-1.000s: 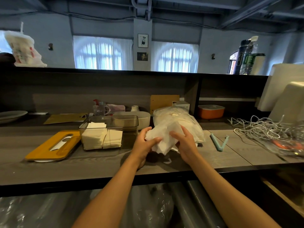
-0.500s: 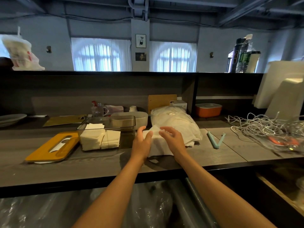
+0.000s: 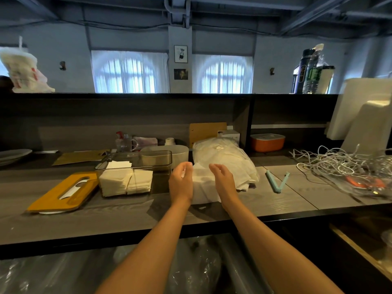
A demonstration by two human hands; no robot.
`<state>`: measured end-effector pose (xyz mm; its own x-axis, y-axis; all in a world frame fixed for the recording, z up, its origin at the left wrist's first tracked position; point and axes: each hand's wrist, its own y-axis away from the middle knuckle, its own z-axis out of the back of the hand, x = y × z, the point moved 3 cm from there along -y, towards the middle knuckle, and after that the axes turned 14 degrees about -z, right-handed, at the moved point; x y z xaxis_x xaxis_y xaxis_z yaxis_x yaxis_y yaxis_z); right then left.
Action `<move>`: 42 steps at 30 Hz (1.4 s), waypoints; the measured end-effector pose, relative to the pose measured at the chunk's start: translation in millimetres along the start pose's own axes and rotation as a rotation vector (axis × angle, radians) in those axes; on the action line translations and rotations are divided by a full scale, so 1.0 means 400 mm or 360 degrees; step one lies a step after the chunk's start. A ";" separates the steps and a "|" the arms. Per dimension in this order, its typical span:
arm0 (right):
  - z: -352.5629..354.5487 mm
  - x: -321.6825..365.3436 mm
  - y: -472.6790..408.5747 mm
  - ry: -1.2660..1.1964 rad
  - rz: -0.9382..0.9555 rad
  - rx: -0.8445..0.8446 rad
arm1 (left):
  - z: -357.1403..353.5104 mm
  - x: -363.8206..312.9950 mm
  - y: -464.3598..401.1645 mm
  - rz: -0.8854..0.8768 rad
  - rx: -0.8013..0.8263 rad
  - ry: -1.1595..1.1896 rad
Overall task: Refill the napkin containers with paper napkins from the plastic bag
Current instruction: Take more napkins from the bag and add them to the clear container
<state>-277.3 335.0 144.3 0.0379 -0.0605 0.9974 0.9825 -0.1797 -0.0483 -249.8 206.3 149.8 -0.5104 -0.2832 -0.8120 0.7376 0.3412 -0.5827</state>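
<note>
Between left hand point(image 3: 180, 183) and right hand point(image 3: 223, 181): napkin stack point(image 3: 203, 188).

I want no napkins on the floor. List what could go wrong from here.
1. The loose napkin stack lies near the counter's front edge, between the left hand and right hand; a clumsy grip could spill it.
2. The container is already part full, so stuffing may crumple napkins.
3. The bag gapes open; more could slide out.
</note>
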 end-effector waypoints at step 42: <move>-0.022 -0.014 -0.007 -0.0039 -0.0076 0.0022 | 0.002 0.022 0.005 0.0109 0.0141 -0.0145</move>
<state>-282.0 327.4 138.4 -0.0050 -0.0278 0.9996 0.9858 -0.1682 0.0002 -252.4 203.8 141.5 -0.4184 -0.3437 -0.8407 0.8075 0.2831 -0.5176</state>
